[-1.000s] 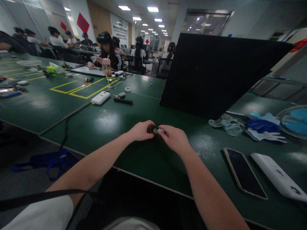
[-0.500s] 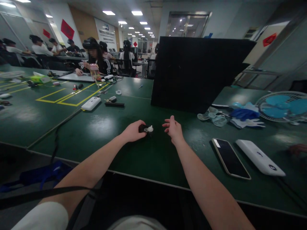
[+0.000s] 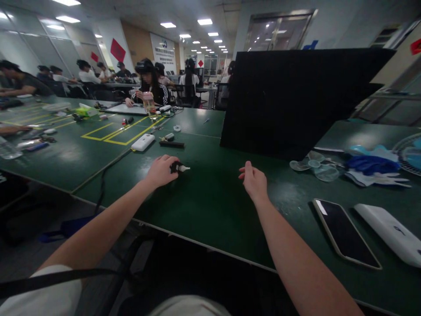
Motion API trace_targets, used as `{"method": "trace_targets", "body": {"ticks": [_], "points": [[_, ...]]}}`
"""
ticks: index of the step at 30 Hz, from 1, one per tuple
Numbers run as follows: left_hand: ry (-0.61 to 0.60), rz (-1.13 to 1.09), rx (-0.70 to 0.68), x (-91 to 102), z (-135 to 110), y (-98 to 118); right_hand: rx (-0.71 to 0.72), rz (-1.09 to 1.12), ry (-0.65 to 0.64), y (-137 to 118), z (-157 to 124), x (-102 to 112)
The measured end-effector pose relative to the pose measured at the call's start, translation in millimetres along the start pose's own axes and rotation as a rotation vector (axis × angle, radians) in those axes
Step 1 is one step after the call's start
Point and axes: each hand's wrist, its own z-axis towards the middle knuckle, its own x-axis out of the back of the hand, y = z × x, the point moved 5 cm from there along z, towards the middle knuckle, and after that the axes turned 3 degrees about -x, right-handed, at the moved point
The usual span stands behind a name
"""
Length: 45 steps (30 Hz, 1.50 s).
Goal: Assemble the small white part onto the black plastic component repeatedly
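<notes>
My left hand (image 3: pixel 162 170) is closed around a small black piece with a pale, pointed white tip (image 3: pixel 184 168). The tip points right, and the palm hides much of the black body. It is held just over the green table (image 3: pixel 210 210), or resting on it; I cannot tell which. To the right, my right hand (image 3: pixel 255 181) hovers over the table with its thumb up and its fingers loosely bent and a little apart. Nothing shows in it.
A large black panel (image 3: pixel 289 101) stands behind my hands. On the right lie a phone (image 3: pixel 345 232), a white power bank (image 3: pixel 391 232) and gloves (image 3: pixel 371 169). Beyond my left hand are another white power bank (image 3: pixel 144 142) and a dark bar (image 3: pixel 171 144). A person (image 3: pixel 151 87) sits across the table.
My left hand has moved left with the black piece, and its white tip has turned to point right. My right hand's fingers have curled in more. The camera view has swung left.
</notes>
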Motion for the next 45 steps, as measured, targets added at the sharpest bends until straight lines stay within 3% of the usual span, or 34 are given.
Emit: {"method": "trace_targets", "body": {"ticks": [4, 9, 15, 18, 20, 23, 30, 35, 38, 41, 43, 45], "points": [[0.026, 0.205, -0.049, 9.8, -19.9, -19.5, 0.064, -0.129, -0.039, -4.1, 0.5, -7.4], [0.101, 0.232, 0.072, 7.9, -31.3, -34.7, 0.064, -0.174, -0.082, -2.6, 1.0, -11.6], [0.363, -0.066, 0.421, 2.7, -31.6, -81.8, 0.061, -0.185, -0.105, -2.0, 1.6, -13.2], [0.426, -0.284, 0.487, -8.2, -26.7, -89.2, 0.063, -0.182, -0.106, -4.1, 0.7, -13.2], [0.385, -0.377, 0.427, -17.6, -17.9, -77.7, 0.062, -0.179, -0.101, -5.1, -0.1, -12.7], [0.250, -0.441, 0.318, -33.2, -1.7, -43.5, 0.070, -0.159, -0.099, -4.9, -0.9, -12.3], [-0.110, -0.369, 0.067, -68.5, 32.5, 71.7, 0.044, -0.103, -0.033, 1.3, 2.7, -4.1], [-0.251, -0.458, -0.083, -85.7, 36.7, 156.5, 0.009, -0.013, 0.108, 1.5, 2.9, 10.6], [-0.284, -0.495, -0.173, -87.2, 30.8, 190.7, 0.019, 0.022, 0.183, -0.7, 2.0, 17.6], [-0.237, -0.556, -0.217, -78.1, 27.6, 194.3, 0.040, 0.029, 0.222, -4.4, 1.9, 22.4], [-0.149, -0.640, -0.144, -68.4, 28.8, 174.3, 0.068, -0.026, 0.206, -9.8, 0.9, 24.0], [-0.002, -0.704, -0.010, -58.2, 30.2, 140.1, 0.142, -0.142, 0.104, -20.2, -2.8, 20.1]]}}
